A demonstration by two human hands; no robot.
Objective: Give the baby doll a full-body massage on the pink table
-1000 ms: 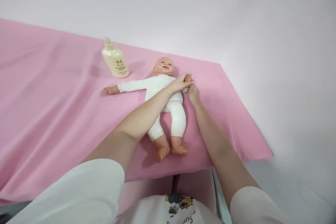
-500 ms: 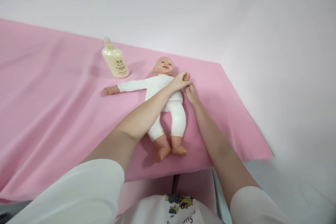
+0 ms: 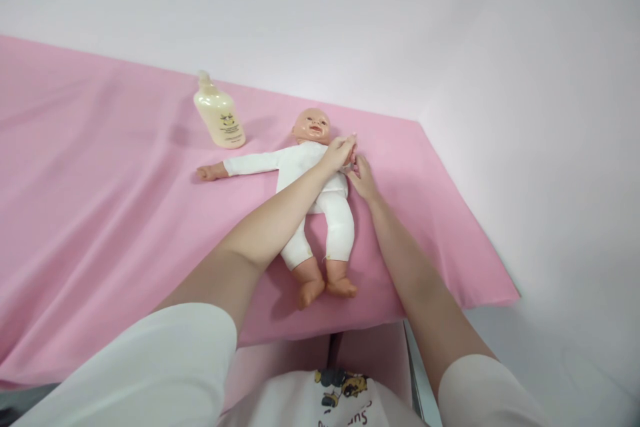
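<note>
A baby doll [image 3: 320, 203] in a white one-piece suit lies on its back on the pink cloth [image 3: 100, 213], head away from me, one arm stretched out to the left. My left hand [image 3: 338, 152] reaches across its chest and is closed around the doll's other hand at its right side. My right hand [image 3: 361, 178] rests just below, fingers touching the same doll arm. The doll's small hand is mostly hidden between my fingers.
A cream lotion bottle [image 3: 219, 117] with a pump top stands on the cloth behind and left of the doll. The cloth's right edge [image 3: 470, 227] ends close to my right arm; beyond it is a pale surface.
Both my hands have shifted slightly left and up, drawing the doll's arm closer to its body. My right hand moved up against the left. The doll's hand is now more covered.
</note>
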